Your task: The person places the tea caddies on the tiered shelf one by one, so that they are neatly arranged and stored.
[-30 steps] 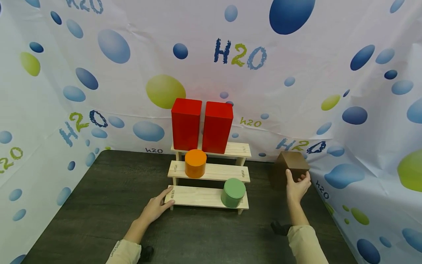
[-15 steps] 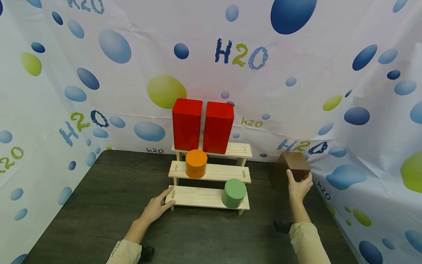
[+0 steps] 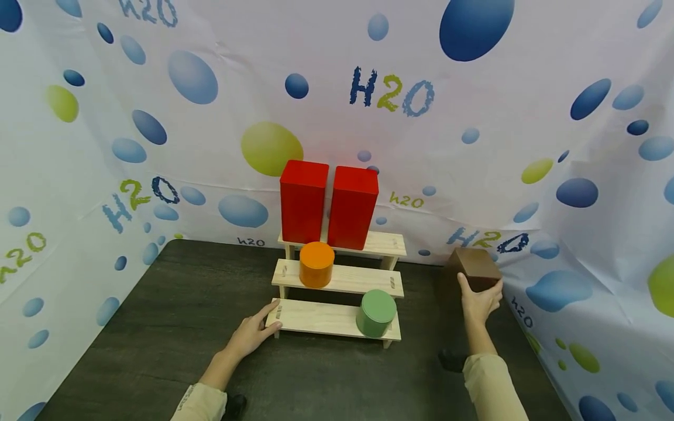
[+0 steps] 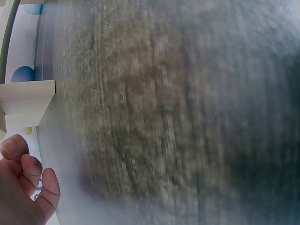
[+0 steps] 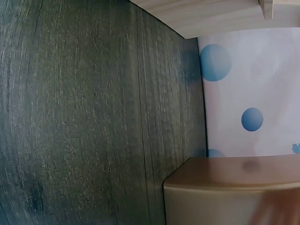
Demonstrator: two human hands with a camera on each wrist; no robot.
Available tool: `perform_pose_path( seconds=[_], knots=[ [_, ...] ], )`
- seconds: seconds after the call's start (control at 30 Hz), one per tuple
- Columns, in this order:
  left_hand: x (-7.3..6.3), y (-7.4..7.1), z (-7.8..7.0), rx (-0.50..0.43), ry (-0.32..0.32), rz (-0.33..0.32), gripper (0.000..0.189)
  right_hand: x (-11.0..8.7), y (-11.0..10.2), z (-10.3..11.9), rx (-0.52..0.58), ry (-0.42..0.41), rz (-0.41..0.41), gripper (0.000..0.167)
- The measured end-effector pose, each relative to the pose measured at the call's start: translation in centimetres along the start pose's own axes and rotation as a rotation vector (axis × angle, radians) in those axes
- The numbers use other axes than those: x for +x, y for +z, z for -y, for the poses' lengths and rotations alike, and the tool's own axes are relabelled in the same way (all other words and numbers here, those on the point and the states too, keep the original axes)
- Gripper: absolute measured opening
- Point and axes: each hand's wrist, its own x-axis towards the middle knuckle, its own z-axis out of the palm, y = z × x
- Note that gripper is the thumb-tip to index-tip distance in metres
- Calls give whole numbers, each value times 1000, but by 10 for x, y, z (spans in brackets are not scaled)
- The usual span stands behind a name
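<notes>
A three-tier wooden stand (image 3: 318,316) is in the middle of the head view. At the left end of its lowest board lies my left hand (image 3: 250,334), thumb and index finger extended and touching the wood. Other fingers (image 4: 47,190) of that hand curl loosely below the stand in the left wrist view. At the back right, a brown box (image 3: 475,262) is held by my right hand (image 3: 478,302), thumb on its front and fingers at its right side. The right wrist view shows the box (image 5: 220,173) low at the right; this hand appears only as a dim reflection.
Two red boxes (image 3: 303,202) stand on the top tier. An orange cylinder (image 3: 316,266) is on the middle tier, a green cylinder (image 3: 376,314) at the right of the lowest. A printed curtain (image 3: 447,152) borders the dark table (image 3: 158,316) at the back and sides.
The fingers of my right hand have come in against the right side of the brown box. My left hand stays at the stand. The head view has shifted slightly.
</notes>
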Motion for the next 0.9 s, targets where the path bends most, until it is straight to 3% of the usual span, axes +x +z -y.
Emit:
perform_pose_path(
  seconds=[0.37,0.9],
  knots=[
    [1,2,1,-7,1,-3,60,3,-1,2,-10,-5,9,100],
    [1,2,1,7,16,-12,59,-1,-8,-4,-18,-131,117,93]
  ],
)
